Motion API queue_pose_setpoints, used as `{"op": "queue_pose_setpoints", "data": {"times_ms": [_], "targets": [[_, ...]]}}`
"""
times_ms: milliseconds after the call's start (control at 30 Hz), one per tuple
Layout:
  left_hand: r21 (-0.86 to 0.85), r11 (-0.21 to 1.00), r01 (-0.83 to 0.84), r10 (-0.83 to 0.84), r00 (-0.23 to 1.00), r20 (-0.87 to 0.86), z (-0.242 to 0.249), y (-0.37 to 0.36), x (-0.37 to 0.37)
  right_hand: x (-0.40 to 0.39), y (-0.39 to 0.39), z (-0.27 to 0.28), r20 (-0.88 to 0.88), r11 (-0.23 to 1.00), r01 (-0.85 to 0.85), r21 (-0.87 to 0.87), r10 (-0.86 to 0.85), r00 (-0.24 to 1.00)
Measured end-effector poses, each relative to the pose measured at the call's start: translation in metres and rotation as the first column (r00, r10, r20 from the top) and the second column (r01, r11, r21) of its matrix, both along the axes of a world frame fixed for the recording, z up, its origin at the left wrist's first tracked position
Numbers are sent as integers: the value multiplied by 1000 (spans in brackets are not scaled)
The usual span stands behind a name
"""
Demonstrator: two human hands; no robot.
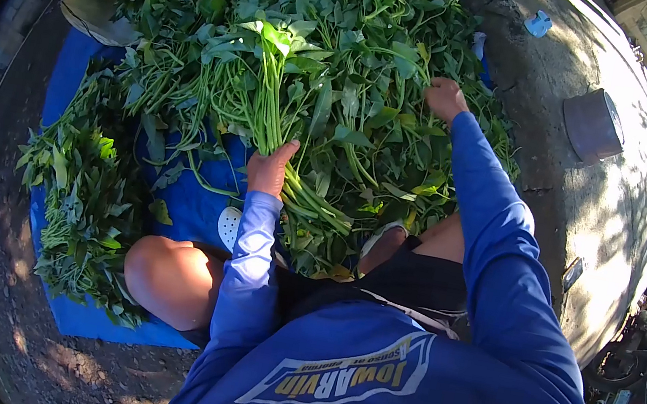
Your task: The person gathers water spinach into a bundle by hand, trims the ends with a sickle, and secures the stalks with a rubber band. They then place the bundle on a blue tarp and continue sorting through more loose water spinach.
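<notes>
My left hand is wrapped round a bunch of water spinach. Its leafy tops point away from me, and the pale cut ends of the stems come out on the right below my thumb. Out to the right, my right hand is closed at the edge of the big heap of water spinach. A thin leafy stem runs up to its fingers; the fingertips are partly hidden. Loose stems and leaves lie between and beneath both hands.
A blue tarp lies under the greens. More leafy bundles are piled at left, near a pale sack-like item. On the concrete ledge at right stands a grey bucket. A motorcycle is beyond.
</notes>
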State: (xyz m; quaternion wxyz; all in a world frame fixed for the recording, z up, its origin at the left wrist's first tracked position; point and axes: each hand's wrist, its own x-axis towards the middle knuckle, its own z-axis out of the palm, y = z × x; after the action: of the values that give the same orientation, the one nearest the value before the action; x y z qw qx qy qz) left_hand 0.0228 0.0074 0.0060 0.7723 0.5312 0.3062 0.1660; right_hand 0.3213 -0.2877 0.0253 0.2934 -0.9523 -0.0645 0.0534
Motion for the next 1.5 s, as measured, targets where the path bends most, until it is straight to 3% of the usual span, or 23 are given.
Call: {"op": "queue_pose_setpoints", "data": {"times_ms": [67,100,133,167,233,300,433,600,700,800,900,1000,1100,1167,1233,1333,1367,1467,1500], "targets": [[-16,999,37,-37,999,-36,-1,3,1,-11,5,58,-324,915,142,378,-13,946],[-44,997,68,-71,994,-81,-7,8,2,-18,5,80,-343,859,114,500,75,936],[-74,993,96,-105,987,-124,-11,11,2,-24,6,102,-324,842,82,533,113,939],[10,998,62,-61,993,-97,-9,7,1,-30,8,124,-305,823,50,566,153,940],[-35,999,0,-3,994,-106,-8,2,1,-47,13,152,-290,752,38,658,207,934],[-62,998,-13,8,996,-91,-9,0,0,-65,17,169,-291,635,79,768,237,927],[-60,998,21,-25,998,-63,-7,3,-2,-93,22,184,-323,568,83,819,336,885],[-58,997,41,-44,998,-55,-11,3,-6,-103,17,170,-402,563,123,817,404,822],[-39,999,36,-38,997,-72,-10,3,-7,-114,21,174,-391,573,133,809,354,850],[-44,998,38,-42,996,-79,-10,3,-7,-111,23,171,-232,752,-36,658,248,941],[-52,997,55,-60,993,-105,-18,3,-4,-92,29,157,101,903,-171,395,142,985],[-60,997,47,-50,997,-54,-22,1,1,-69,40,157,428,980,-200,12,176,887],[-64,997,38,-42,998,-56,-17,-2,-2,-59,64,159,521,983,-129,-129,178,835],[-66,998,15,-21,994,-104,0,-4,-6,-50,76,151,538,974,-157,-164,222,813],[-115,993,3,-13,996,-86,-20,-1,-6,-42,80,138,503,969,-154,-195,234,832],[-153,988,19,-35,995,-99,-14,-8,-2,-40,79,129,439,961,-259,-92,273,856],[-124,992,24,-36,995,-92,-15,-7,-3,-48,80,129,391,970,-239,38,206,897],[-70,997,43,-53,988,-148,-22,-1,-7,-51,75,119,107,958,-191,215,171,979],[-80,996,49,-60,988,-144,-27,-2,-7,-54,71,116,88,951,-187,244,171,981]]}}
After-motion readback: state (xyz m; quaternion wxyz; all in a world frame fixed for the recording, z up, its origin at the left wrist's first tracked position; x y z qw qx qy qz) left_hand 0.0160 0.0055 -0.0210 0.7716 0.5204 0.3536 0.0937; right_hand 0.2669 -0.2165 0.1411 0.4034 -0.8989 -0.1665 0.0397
